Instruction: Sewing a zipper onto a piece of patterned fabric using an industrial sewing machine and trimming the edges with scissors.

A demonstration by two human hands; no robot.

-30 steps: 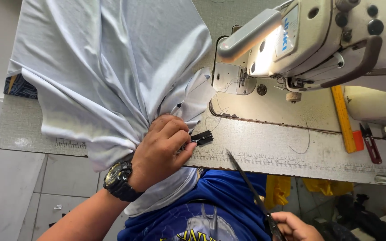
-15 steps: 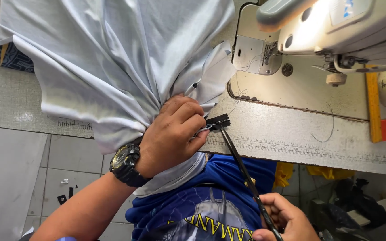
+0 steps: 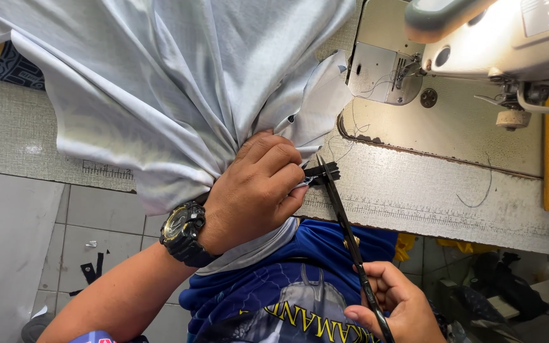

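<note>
**Scissor tips at the black tab, just off the left hand's fingertips**

The left hand (image 3: 255,190) is closed tight in a fist round a gathered bunch of pale grey fabric (image 3: 160,95), at the near edge of the sewing table (image 3: 414,197). Out of the fist, on its right side, pokes a small black tab (image 3: 323,171) — looks like a ribbed strip or label, too small to tell which.

The right hand (image 3: 392,308) sits lower, below the table's near edge, fingers curled round the handle end of a pair of black scissors (image 3: 347,241). How far the blades are parted can't be told — they read as one thin dark line.

Key relation: the scissors' long axis runs from the right hand up and to the left, tips ending right at the tab, touching or just beside it. The tab sticks out roughly crosswise to the blades. The left hand is the nearer one to the tab — pinching it; the right reaches it only via the blades.

Count: 2 hands, 1 pr scissors, 1 black tab, 1 bunched grey garment, 1 sewing machine (image 3: 497,44) at the table's far right corner, 1 black wristwatch (image 3: 182,228) on the left wrist. Loose thread lies by the machine's base.
</note>
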